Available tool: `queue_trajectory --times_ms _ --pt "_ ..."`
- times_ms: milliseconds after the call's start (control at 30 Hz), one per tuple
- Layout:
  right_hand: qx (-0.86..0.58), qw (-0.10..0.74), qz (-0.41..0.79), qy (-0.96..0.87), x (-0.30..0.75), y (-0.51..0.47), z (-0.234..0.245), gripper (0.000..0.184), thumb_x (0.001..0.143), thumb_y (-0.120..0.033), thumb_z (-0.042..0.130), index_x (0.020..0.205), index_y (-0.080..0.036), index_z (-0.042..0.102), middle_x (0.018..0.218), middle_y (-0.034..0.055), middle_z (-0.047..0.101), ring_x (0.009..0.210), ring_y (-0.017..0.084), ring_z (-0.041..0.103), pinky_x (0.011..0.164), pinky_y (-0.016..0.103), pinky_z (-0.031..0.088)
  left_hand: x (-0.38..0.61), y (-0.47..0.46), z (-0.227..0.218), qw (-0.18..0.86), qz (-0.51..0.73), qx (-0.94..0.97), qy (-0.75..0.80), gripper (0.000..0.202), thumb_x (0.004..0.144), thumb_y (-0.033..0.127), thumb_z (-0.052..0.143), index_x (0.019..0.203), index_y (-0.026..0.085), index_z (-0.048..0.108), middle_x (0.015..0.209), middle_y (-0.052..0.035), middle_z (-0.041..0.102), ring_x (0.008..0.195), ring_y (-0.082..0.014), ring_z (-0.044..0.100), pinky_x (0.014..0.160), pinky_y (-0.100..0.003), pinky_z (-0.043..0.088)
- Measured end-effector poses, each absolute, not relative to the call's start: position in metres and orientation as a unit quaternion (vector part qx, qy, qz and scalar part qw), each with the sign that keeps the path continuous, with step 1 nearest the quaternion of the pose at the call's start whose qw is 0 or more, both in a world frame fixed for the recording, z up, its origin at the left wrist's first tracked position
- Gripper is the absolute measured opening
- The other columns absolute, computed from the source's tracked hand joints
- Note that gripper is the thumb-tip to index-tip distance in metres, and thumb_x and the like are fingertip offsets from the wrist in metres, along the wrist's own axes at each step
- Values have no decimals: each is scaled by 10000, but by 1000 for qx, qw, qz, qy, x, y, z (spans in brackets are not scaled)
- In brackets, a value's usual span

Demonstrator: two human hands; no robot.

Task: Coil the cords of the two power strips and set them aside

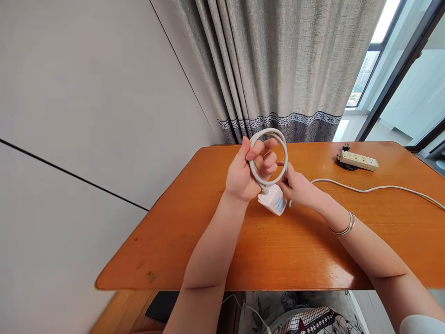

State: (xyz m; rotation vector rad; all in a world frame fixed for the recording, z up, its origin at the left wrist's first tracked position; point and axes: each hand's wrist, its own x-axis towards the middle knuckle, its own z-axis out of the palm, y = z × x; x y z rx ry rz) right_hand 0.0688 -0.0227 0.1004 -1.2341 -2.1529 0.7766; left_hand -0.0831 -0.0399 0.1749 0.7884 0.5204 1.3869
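Note:
My left hand (255, 162) is closed around the left side of a coiled white cable (285, 153), its thumb pressed over the loops. From the coil's lower end hangs a white block-shaped plug end (274, 199) with a pale blue label, above the tabletop. At the coil's lower right, my right hand (295, 183) has its fingers curled around the cable; the fingertips are partly hidden behind the loops. The cable's loose length (365, 190) runs from behind my right hand over the table to the right edge of the view.
A wooden table (194, 246) with rounded corners spans the view. At its far right lies a white power strip (359, 160) with a black cord and plug. A grey curtain (278, 69) hangs behind, a pale wall (86, 93) stands left, and a glass door is at right.

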Motion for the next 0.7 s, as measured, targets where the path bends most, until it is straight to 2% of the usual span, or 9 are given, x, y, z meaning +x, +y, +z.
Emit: queue_trajectory --times_ms 67,100,167,233,400,533,600,700 --pt "-468 248 280 -800 69 -25 104 423 911 -232 495 1305 -139 372 791 46 633 697 225 592 668 326 435 -77 -39 173 648 633 366 215 471 1027 442 446 645 202 311 906 -69 681 729 -160 672 546 -260 519" --pt "-473 243 274 -802 69 -26 106 406 913 -225 488 1295 -136 381 790 49 638 686 223 587 661 324 430 -75 -38 172 636 641 376 210 471 1029 444 436 641 200 326 998 -84 697 863 -194 706 607 -286 555" --pt "-476 240 268 -803 68 -28 108 420 921 -206 474 1321 -120 378 808 63 652 699 227 596 673 326 433 -71 -38 170 606 658 394 208 478 1026 460 434 635 196 358 1125 -93 700 1071 -241 699 697 -324 590" --pt "-472 239 273 -804 67 -31 110 478 928 -188 473 1381 -100 349 833 79 668 737 233 616 695 328 444 -70 -37 170 570 681 405 216 490 1014 492 454 632 193 386 1199 -88 692 1194 -257 659 755 -336 600" --pt "-447 218 290 -818 67 -35 107 634 938 -169 493 1519 -90 253 935 114 704 824 234 648 753 331 469 -79 -28 167 463 753 427 188 533 982 552 506 614 187 383 1258 -67 675 1344 -234 565 946 -375 578" --pt "-452 176 266 -833 68 -41 106 733 956 -190 489 1584 -31 146 1050 189 707 901 254 658 801 365 476 -89 -10 154 344 765 499 219 560 959 682 419 655 212 430 1397 -68 624 1442 -261 469 1101 -449 492" --pt "-447 146 274 -839 68 -46 110 698 967 -191 467 1575 -6 177 1038 197 712 878 250 660 787 364 476 -91 -1 146 276 762 533 243 586 945 739 351 691 222 461 1492 -59 559 1490 -269 402 1151 -468 443" --pt "-422 118 296 -849 69 -54 117 580 978 -214 473 1510 -37 326 1008 173 725 824 232 660 742 341 469 -93 8 136 177 760 558 283 613 915 796 307 751 235 492 1550 -50 501 1527 -257 334 1186 -452 400"
